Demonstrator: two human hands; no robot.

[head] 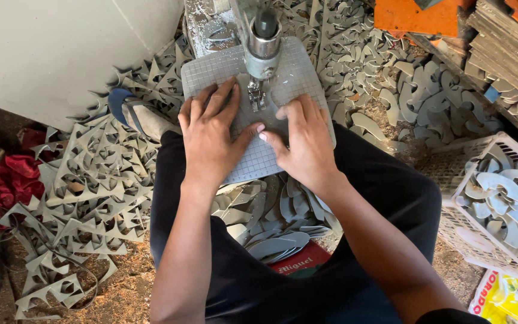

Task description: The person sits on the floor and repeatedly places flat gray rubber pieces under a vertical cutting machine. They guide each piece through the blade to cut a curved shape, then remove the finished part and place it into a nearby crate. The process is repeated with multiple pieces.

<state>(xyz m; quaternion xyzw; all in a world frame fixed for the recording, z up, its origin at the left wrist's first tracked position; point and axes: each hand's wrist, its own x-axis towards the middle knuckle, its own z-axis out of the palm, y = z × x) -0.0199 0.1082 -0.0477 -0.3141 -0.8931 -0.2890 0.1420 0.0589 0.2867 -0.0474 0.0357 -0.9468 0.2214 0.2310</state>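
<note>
Cluttered floor; grey sheet (258, 157) under both hands (211, 135).

Red flat package (300, 264) with white lettering, on the floor between my legs, partly under grey cut pieces. Yellow-and-white printed bag (508, 298) with a red edge at the bottom right corner, just below the white basket (451, 180). No screens or signs.

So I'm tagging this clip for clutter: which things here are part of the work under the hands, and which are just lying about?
In use:
- left hand and right hand, flat on the grey gridded sheet
- machine head with its needle part over the sheet

Lying about:
- grey offcuts on the floor
- white basket of curved grey pieces
- red cloth
- orange boards
</note>
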